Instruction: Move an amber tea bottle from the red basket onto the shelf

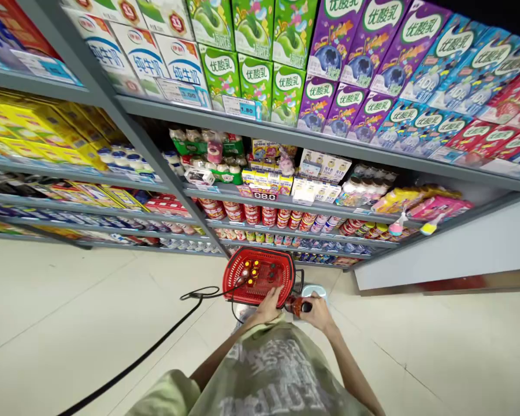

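Note:
A red shopping basket [289, 266] sits low in front of me. Inside it are several bottles with yellow caps [251, 273], and a few small dark green-topped items [272, 270] to their right. My left hand [267, 306] lies at the basket's near rim with its fingers stretched out, seemingly touching it. Just right of the basket, my right hand [319, 312] is closed around a bottle [296, 305] with reddish-brown contents and a dark end, tilted on its side. My fingers cover part of the bottle.
Ahead stands a grey shelf unit [286, 133] with milk and yogurt drink cartons [255, 75] on top, small bottles and cans below. A black cord [147, 352] runs from lower left to the basket. A white panel [442, 254] stands at right, above pale floor tiles [56, 323].

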`<state>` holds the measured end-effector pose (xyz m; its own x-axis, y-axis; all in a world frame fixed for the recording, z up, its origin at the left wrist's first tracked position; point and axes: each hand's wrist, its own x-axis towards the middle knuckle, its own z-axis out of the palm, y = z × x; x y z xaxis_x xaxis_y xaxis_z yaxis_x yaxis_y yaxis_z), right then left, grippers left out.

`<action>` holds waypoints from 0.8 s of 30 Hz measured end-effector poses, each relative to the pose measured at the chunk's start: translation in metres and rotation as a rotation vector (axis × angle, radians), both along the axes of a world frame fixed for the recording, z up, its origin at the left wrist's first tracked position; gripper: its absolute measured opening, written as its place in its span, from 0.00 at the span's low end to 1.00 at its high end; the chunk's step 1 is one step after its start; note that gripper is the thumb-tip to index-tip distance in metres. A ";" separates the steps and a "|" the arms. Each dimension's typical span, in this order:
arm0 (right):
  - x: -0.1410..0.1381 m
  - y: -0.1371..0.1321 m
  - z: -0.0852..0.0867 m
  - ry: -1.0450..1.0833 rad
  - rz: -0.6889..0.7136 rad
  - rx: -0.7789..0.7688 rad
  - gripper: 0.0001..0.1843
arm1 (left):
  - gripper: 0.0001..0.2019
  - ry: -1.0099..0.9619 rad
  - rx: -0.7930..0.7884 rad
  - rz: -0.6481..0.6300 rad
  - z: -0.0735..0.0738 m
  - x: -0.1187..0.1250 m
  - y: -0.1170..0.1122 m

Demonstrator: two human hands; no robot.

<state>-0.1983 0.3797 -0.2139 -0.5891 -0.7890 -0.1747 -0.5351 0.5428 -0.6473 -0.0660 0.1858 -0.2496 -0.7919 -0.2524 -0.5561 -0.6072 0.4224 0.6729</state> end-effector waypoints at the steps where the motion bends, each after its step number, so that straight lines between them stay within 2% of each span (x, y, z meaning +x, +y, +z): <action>1: -0.006 -0.003 0.021 0.002 0.047 -0.042 0.11 | 0.54 0.041 0.012 0.023 0.001 -0.001 -0.002; 4: -0.029 -0.008 0.089 -0.016 0.120 -0.170 0.12 | 0.56 0.212 0.063 0.067 0.009 -0.005 -0.005; 6: -0.046 -0.009 0.129 -0.048 0.116 -0.240 0.14 | 0.52 0.343 0.115 0.069 0.018 -0.008 -0.004; 8: -0.066 -0.008 0.161 -0.084 0.087 -0.321 0.14 | 0.45 0.441 0.152 0.073 0.030 -0.009 0.001; 10: -0.085 -0.007 0.182 -0.115 0.034 -0.417 0.15 | 0.42 0.510 0.163 0.102 0.045 -0.008 0.008; 13: -0.110 -0.005 0.195 -0.193 -0.093 -0.573 0.20 | 0.42 0.592 0.164 0.166 0.071 -0.001 0.018; 15: -0.122 -0.006 0.195 -0.286 -0.186 -0.688 0.23 | 0.43 0.647 0.132 0.187 0.087 0.005 0.022; 18: -0.129 -0.008 0.187 -0.427 -0.279 -0.829 0.24 | 0.42 0.768 -0.010 0.193 0.108 0.011 0.022; 21: -0.127 -0.012 0.179 -0.485 -0.337 -0.886 0.24 | 0.40 0.852 -0.167 0.208 0.121 0.013 0.020; 24: -0.123 -0.015 0.175 -0.492 -0.361 -0.890 0.26 | 0.39 0.855 -0.223 0.194 0.128 0.014 0.017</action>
